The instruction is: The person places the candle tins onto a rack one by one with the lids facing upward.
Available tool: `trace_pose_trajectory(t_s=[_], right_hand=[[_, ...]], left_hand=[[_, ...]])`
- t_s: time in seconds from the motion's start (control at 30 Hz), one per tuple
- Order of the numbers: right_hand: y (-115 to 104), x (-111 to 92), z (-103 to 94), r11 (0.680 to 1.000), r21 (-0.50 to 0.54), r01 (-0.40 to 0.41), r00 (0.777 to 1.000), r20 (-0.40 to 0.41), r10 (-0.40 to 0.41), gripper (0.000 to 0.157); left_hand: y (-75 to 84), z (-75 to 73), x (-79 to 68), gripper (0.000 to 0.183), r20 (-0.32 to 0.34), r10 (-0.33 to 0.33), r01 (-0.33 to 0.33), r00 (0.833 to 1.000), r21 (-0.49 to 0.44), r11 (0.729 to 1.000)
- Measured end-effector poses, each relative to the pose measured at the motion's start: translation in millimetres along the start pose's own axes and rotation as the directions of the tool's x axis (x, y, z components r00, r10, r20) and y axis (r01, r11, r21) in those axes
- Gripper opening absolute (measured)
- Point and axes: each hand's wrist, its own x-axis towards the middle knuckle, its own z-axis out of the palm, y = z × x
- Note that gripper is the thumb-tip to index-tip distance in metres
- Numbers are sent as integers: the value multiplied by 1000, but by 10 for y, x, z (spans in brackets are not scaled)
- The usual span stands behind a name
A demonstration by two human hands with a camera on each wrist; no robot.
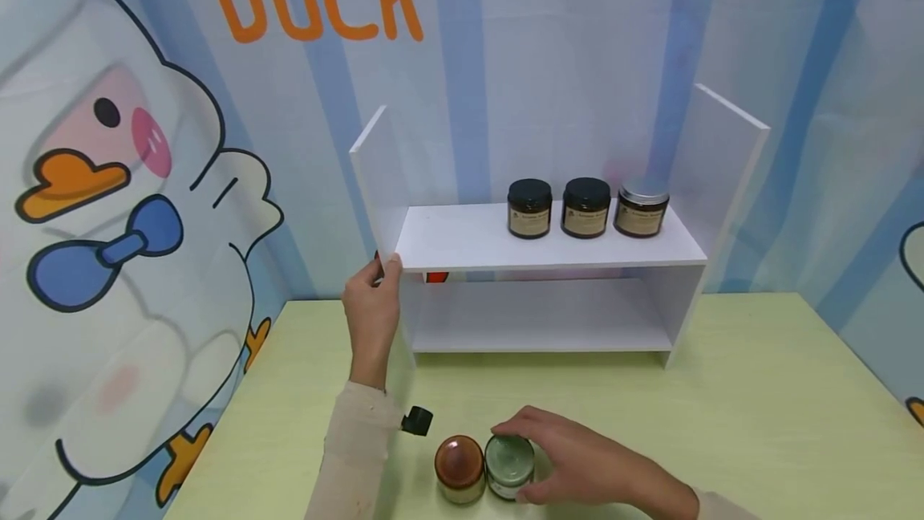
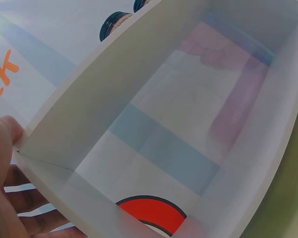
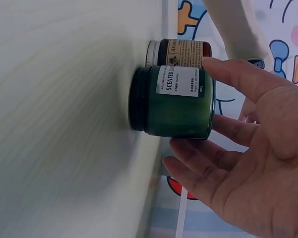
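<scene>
My left hand (image 1: 373, 307) holds the left side of a white two-tier shelf (image 1: 541, 343), thumb at the front edge and fingers round the outer face. Lower down, my right hand (image 1: 588, 460) has its thumb and fingers about a green scented candle jar (image 3: 181, 111). That jar stands upside down on the table, its dark lid against the surface. Close beside it on the left is an amber candle jar (image 1: 459, 468), also inverted, with a silver lid and a tan label in the right wrist view.
On the upper board stand two black-lidded jars (image 1: 530, 209) and one silver-lidded jar (image 1: 642, 209), toward the right. Tall side panels (image 1: 722, 159) rise at both ends. The pale green table (image 1: 780, 408) meets a striped cartoon-duck backdrop (image 1: 577, 46). A small black object (image 1: 417, 421) is by the left cuff.
</scene>
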Motion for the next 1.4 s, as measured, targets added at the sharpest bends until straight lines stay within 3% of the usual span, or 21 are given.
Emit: trace_pose_trajectory(t_s=[0.7,1.4], right_hand=[[-53,11,9,1000,2,-22,1000,-8,22,61],[-19,3,17,1000,-3,12,1000,-16,-12,60]], left_hand=[[17,11,-5,44,2,-9,9,1000,11,1000],[17,10,8,46,4,15,-15,1000,5,1000]])
